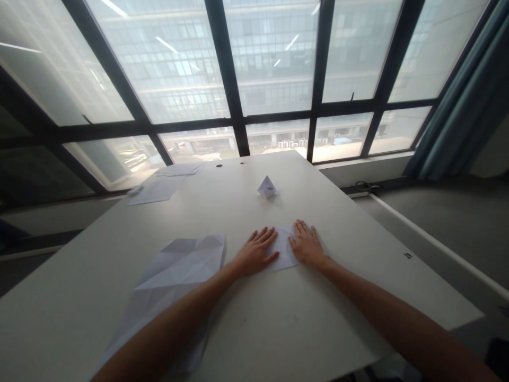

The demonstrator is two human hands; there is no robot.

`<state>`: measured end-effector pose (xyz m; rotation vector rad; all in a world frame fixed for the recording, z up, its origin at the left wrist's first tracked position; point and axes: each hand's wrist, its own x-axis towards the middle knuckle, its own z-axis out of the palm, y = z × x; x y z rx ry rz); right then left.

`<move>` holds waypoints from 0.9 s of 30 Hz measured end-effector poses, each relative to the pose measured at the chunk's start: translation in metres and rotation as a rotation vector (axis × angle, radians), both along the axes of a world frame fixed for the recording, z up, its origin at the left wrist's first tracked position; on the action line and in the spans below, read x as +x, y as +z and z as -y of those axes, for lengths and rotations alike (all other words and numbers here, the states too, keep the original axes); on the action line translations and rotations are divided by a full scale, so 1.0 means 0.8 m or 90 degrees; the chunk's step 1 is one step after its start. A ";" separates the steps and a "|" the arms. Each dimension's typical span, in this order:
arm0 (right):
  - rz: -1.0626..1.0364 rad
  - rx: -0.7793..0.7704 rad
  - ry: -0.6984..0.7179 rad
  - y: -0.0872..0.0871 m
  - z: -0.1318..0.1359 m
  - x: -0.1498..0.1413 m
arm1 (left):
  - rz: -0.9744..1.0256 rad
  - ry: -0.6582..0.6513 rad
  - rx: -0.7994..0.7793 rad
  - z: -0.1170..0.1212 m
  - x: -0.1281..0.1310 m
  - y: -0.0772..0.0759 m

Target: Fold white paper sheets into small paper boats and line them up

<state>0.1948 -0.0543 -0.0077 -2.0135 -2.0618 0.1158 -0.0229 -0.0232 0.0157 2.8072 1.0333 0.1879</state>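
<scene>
A small folded sheet of white paper [284, 252] lies flat on the table in front of me. My left hand [258, 249] rests palm down over its left side, fingers spread. On the right side of the sheet lies my right hand [307, 243], also flat with its fingers stretched forward. Both hands hide the sheet's side edges. Just beyond them stands a folded paper boat [266, 187] with a pointed peak. A large creased sheet of paper [178, 270] lies to the left, partly under my left forearm.
The white table [358, 281] reaches toward tall windows with dark frames [278, 114]. More white papers [159, 188] lie at its far left. A blue curtain [449, 106] hangs at the right, and a pale rail [437, 244] runs beside the table's right edge.
</scene>
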 end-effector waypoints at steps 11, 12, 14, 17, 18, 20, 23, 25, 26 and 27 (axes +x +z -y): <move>-0.007 0.092 0.097 0.012 0.014 -0.018 | 0.004 0.004 0.003 0.002 0.002 0.000; -0.018 0.072 0.105 0.010 0.015 -0.020 | 0.006 0.004 0.004 0.002 0.002 -0.001; -0.032 0.039 0.112 0.005 0.015 -0.022 | 0.007 0.004 0.005 0.002 0.002 -0.003; -0.032 0.026 0.120 0.000 0.013 -0.021 | 0.006 0.005 0.003 0.001 0.003 -0.003; -0.030 0.027 0.121 0.000 0.013 -0.020 | 0.006 0.005 0.002 0.001 0.003 -0.002; -0.027 0.027 0.123 0.000 0.012 -0.019 | 0.011 0.008 0.000 0.002 0.003 -0.001; -0.033 0.027 0.128 0.000 0.011 -0.018 | 0.023 0.015 -0.001 0.002 0.003 0.000; -0.041 0.024 0.133 0.001 0.009 -0.017 | 0.031 0.016 0.000 0.002 0.003 -0.001; -0.044 0.023 0.137 0.001 0.008 -0.015 | 0.036 0.016 0.001 0.001 0.004 -0.001; -0.046 0.021 0.144 0.001 0.006 -0.013 | 0.041 0.016 0.003 0.000 0.004 -0.001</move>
